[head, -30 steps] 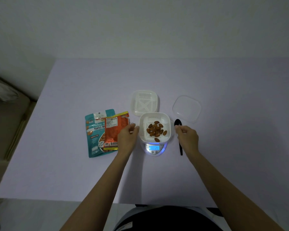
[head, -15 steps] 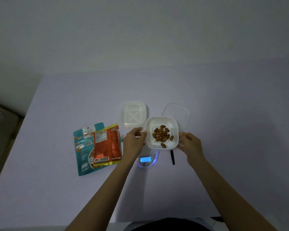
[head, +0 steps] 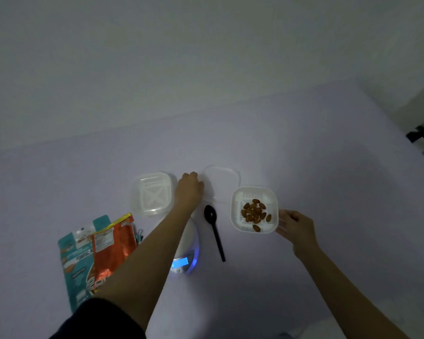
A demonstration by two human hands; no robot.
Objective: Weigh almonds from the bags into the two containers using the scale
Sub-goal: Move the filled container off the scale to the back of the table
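— How will the filled container point(head: 254, 209) handle?

— Light, stiff plastic, I'd judge, with loose almonds point(head: 255, 213) that would slide if it tips (keep it level). The right hand point(head: 295, 227) pinches its near right corner rim, a sensible hold. It sits toward the table's point(head: 328, 167) right side, clear of the scale point(head: 185, 250).

— And the left hand point(head: 189, 189)?

— Fingers curled, at the edge of the clear lid point(head: 222, 184), just beside the empty container point(head: 153, 193); whether it grips the lid, I cannot tell.

— The surroundings?

— Smooth pale tabletop, plain wall behind, dim light. Bags point(head: 98, 255) lie toward the near left edge.
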